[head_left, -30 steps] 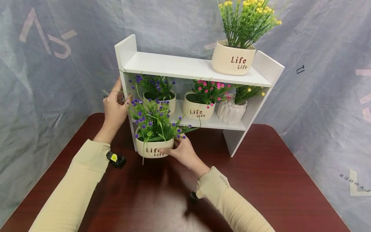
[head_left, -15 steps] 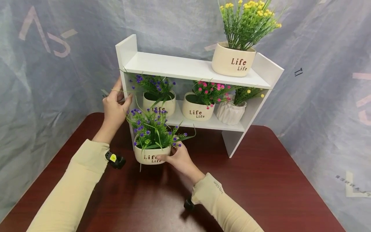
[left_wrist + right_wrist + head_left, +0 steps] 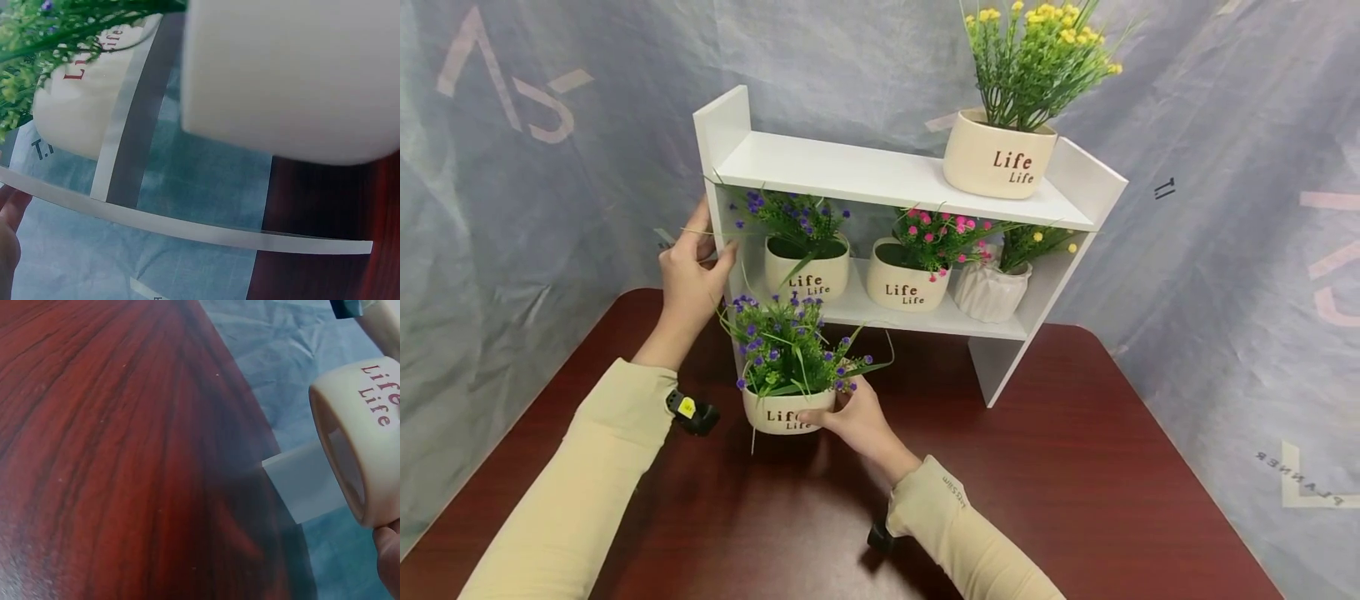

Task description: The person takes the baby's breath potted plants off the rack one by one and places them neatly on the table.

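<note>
My right hand (image 3: 862, 423) grips the right end of a cream oval flowerpot (image 3: 758, 413) of purple flowers, thumb across its "Life" lettering. In the right wrist view the pot's underside (image 3: 340, 456) shows, held clear of the red-brown table (image 3: 1037, 500). With thumb in front and fingers behind, my left hand (image 3: 688, 279) holds the left side panel of a white two-tier shelf (image 3: 835, 158). In the left wrist view the held pot (image 3: 287, 75) looms large and blurred before the panel's long edge.
On the lower tier stand a purple-flowered pot (image 3: 801, 279), a pink-flowered pot (image 3: 906, 293) and a ribbed white pot (image 3: 991, 293) with yellow flowers. A yellow-flowered pot (image 3: 996, 162) sits at the top tier's right end. Grey cloth (image 3: 865, 58) hangs behind.
My right hand has brought the held flowerpot lower and slightly left, toward me, so the purple-flowered pot behind shows more. My left hand has stayed on the shelf panel.
</note>
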Tool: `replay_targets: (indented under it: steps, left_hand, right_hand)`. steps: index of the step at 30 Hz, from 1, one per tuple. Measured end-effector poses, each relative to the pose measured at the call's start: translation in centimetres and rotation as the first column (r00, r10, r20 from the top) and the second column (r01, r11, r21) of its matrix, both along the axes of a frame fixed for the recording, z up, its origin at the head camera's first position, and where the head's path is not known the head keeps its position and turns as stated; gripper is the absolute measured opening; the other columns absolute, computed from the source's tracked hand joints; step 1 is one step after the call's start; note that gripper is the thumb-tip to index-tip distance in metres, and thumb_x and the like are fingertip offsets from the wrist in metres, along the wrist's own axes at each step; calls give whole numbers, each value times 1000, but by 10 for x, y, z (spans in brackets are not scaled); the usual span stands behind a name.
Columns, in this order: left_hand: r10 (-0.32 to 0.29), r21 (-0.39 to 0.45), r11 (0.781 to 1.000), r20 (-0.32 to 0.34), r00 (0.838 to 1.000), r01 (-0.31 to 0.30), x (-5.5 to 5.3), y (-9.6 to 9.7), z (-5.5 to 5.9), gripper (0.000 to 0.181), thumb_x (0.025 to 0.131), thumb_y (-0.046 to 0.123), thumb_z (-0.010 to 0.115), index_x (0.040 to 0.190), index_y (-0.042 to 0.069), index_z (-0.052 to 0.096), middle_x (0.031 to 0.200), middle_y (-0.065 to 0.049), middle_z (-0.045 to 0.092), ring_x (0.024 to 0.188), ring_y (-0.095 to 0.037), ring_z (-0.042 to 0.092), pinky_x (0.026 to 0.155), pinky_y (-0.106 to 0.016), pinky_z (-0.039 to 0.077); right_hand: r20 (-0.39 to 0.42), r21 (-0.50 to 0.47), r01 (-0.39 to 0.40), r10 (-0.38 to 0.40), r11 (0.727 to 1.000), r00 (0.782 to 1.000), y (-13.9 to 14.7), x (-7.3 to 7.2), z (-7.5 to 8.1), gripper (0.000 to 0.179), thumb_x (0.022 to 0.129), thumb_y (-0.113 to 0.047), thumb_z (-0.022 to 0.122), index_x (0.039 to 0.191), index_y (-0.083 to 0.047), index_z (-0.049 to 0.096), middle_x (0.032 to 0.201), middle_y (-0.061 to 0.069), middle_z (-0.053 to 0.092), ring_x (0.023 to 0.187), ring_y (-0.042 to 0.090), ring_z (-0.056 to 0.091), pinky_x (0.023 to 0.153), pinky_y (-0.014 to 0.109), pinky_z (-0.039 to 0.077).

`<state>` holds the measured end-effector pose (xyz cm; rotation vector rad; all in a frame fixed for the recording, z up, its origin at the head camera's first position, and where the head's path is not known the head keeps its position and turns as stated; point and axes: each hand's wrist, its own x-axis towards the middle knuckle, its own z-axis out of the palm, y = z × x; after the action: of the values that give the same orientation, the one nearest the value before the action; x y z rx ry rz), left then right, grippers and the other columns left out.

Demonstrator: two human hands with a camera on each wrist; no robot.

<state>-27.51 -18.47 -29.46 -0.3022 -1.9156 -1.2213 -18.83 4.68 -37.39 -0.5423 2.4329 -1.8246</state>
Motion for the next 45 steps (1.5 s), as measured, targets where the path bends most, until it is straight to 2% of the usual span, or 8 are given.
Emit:
replay_targets:
  steps: [6, 11, 15, 22, 33, 37, 40, 45]
  left_hand:
    - [7, 4, 1000, 16, 1000, -7, 1, 1, 1, 63, 93, 5, 61, 149, 25, 39, 127, -21, 62, 106, -35, 66, 82, -7, 52]
    - [8, -2, 1000, 20, 1000, -8, 2, 1, 1, 63, 93, 6, 61, 149, 27, 39, 128, -20, 62, 107, -35, 66, 84, -12, 54]
    - [6, -7, 1000, 24, 1000, -6, 1, 0, 0, 63, 93, 7, 60, 149, 28, 39, 129, -19, 62, 107, -33, 66, 86, -16, 55]
    - [-2, -5, 1000, 38, 999, 2, 3, 0, 1, 63, 94, 7, 60, 149, 29, 39, 128, -19, 63, 108, -33, 66, 88, -27, 56]
    - [5, -8, 1000, 26, 1000, -5, 2, 1, 0, 63, 93, 6, 60, 149, 27, 39, 130, -18, 62, 109, -33, 66, 86, -22, 56]
    - [-1, -2, 1000, 19, 1000, 1, 1, 1, 0, 63, 93, 6, 60, 148, 27, 40, 128, -19, 63, 107, -33, 67, 85, -17, 55]
    - [-3, 8, 1000, 20, 1000, 3, 1, 0, -1, 63, 93, 6, 61, 148, 28, 40, 127, -19, 63, 106, -34, 67, 84, -12, 54]
    - [-1, 14, 1000, 21, 1000, 0, 1, 1, -1, 62, 93, 6, 61, 148, 28, 41, 128, -18, 63, 107, -34, 67, 84, -10, 53]
  right_hand:
    - [21, -16, 6, -6, 1000, 1000, -3, -2, -11, 68, 71, -1, 83, 130, -1, 50, 116, 18, 66, 89, 7, 59, 77, 19, 54]
    - [54, 2, 21, -21, 1000, 998, -5, -15, -39, 74, 70, -3, 84, 134, -4, 47, 114, 16, 65, 80, 8, 59, 66, 15, 50]
    - [57, 8, 20, -21, 1000, 998, -4, -22, -57, 78, 71, -9, 86, 137, -10, 46, 118, 13, 64, 82, 7, 58, 69, 16, 50]
    - [54, 61, 31, -34, 998, 998, -4, -22, -64, 71, 70, -21, 88, 129, -12, 50, 123, 9, 62, 93, 11, 58, 80, 22, 51]
    - [42, -9, -1, 1, 1000, 999, -6, -26, -73, 83, 69, -15, 88, 140, -21, 45, 138, 3, 58, 113, 14, 61, 96, 24, 50]
    - [70, -22, -13, 14, 1000, 997, -5, -27, -74, 77, 70, -13, 87, 136, -17, 46, 123, 6, 65, 97, 11, 64, 85, 22, 54]
    - [98, -1, -11, 11, 1000, 995, -3, -28, -76, 66, 71, -12, 86, 126, -12, 51, 88, 0, 64, 71, 6, 57, 63, 19, 50]
    - [135, 16, -52, 50, 999, 990, -1, -29, -78, 28, 71, -10, 85, 76, -8, 57, 52, -8, 32, 48, 7, 26, 46, 19, 27]
